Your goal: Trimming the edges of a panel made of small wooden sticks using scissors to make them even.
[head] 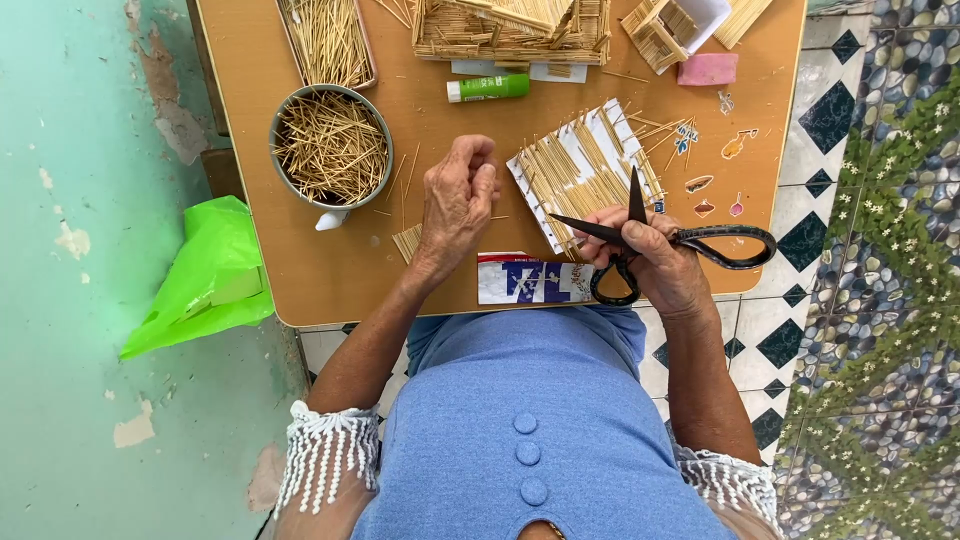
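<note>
A: Nearest the camera is the person's blue top with three buttons (527, 455) down the front, and fringed white sleeves on both sides. What is on the far left?

B: A crumpled green plastic bag (205, 280), off the table's left edge, on the floor. On the wooden table (330, 270) itself, near its left edge, a round grey bowl (331, 147) is full of thin sticks, with a tray of more sticks (327, 40) at the far edge behind it.

A: And the hands?

B: The left hand (458, 200) is curled loosely mid-table, fingers bent inward; whether it pinches a stick I cannot tell. A small bundle of sticks (407, 242) lies just beside its wrist. A green glue stick (489, 88) lies beyond it, towards the far edge.

A: Further right?

B: The white card covered with glued sticks (580, 172) lies tilted between the hands. The right hand (655, 262) grips black scissors (640, 235) by one loop, blades parted wide, tips over the card's near corner.

A: How would those sticks handle?

B: Very light and stiff, I judge, but they snap easily. Best pinched near the middle. The card looks flimsy; support it flat from an edge. The scissors look heavy and sharp, so hold them by the loops only.

A: Anything past that?

B: Small stickers (715, 170) near the right edge, and a pink eraser-like block (707, 69) towards the far right corner.
</note>
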